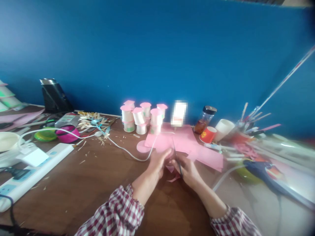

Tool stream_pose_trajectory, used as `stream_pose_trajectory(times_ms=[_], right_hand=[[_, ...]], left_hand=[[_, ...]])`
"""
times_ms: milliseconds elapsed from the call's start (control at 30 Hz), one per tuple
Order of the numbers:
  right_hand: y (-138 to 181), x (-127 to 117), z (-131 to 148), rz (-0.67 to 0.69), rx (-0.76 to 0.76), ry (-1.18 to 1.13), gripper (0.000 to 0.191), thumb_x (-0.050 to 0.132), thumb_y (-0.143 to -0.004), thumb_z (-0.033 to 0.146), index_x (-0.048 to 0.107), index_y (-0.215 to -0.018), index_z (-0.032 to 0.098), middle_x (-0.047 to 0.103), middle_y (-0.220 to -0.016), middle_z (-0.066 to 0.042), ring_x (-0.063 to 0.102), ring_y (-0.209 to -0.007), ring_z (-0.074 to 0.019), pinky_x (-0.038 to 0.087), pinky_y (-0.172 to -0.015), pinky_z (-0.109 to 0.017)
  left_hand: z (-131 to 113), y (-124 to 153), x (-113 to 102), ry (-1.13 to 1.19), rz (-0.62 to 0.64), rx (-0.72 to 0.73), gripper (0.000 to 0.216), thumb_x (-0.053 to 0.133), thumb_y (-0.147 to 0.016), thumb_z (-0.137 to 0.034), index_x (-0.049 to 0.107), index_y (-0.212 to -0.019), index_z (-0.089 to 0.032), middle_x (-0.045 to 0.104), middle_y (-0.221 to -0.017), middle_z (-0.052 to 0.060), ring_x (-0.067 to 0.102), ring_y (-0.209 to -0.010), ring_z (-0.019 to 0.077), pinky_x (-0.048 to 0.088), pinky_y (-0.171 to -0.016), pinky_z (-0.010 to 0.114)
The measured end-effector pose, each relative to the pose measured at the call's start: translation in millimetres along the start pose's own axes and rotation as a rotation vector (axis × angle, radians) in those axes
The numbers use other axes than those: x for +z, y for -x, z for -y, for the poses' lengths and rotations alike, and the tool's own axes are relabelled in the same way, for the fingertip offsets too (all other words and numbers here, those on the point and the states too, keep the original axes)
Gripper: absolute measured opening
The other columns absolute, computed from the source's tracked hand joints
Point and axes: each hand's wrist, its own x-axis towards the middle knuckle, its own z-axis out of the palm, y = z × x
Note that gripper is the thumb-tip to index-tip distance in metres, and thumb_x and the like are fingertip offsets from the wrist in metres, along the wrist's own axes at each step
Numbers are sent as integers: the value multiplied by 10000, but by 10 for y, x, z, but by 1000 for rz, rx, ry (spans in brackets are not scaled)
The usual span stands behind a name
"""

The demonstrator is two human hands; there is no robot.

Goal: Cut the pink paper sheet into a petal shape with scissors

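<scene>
My right hand [188, 172] is closed round a pair of scissors [181, 171], whose blades point away from me over the pink paper. Closed too, my left hand [158, 162] grips a small piece of pink paper [168, 160], mostly hidden by the fingers. Pink paper scraps [174, 178] hang or lie just below both hands. Beyond them lie flat pink paper sheets [180, 134] and a rounded pink cutout [143, 146]. Behind to the left stand several stacked paper cups [156, 120] with pink paper tops.
A white cable [120, 149] runs across the brown table from the power strip [46, 167]. A glass jar [205, 119], a red paper cup [208, 135] and a white cup [224, 129] stand at the back right. At the right lies a blue glue gun [268, 173], blurred.
</scene>
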Motion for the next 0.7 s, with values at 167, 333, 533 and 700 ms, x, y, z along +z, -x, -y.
stream_pose_trajectory(times_ms=[167, 333, 533, 700], right_hand=[[-2, -6, 9, -14, 22, 31, 246, 563, -814, 385, 615, -849, 146, 561, -540, 8, 521, -442, -133, 431, -418, -223], [3, -5, 22, -20, 40, 9, 209, 581, -805, 353, 607, -806, 146, 537, -506, 26, 509, -422, -121, 414, -411, -213], [1, -1, -3, 6, 49, -29, 246, 579, -804, 386, 613, -840, 145, 553, -564, 15, 513, -443, -120, 407, -404, -209], [6, -3, -2, 12, 25, -46, 281, 557, -817, 418, 600, -851, 142, 579, -610, -5, 539, -486, -132, 431, -438, -219]], left_hand=[[18, -14, -12, -18, 1, 6, 321, 756, -567, -251, 606, -795, -82, 631, -629, 65, 609, -555, 181, 458, -466, 265], [-10, 6, -2, -43, 13, -14, 335, 751, -580, -268, 607, -812, -73, 639, -642, 88, 612, -550, 193, 467, -481, 286], [-7, -21, -7, -35, -55, 7, 389, 757, -586, -282, 588, -880, -91, 657, -733, 107, 625, -578, 190, 472, -464, 269], [-17, -14, 6, -48, -47, 6, 371, 756, -578, -257, 596, -861, -80, 656, -747, 114, 630, -591, 209, 479, -451, 281]])
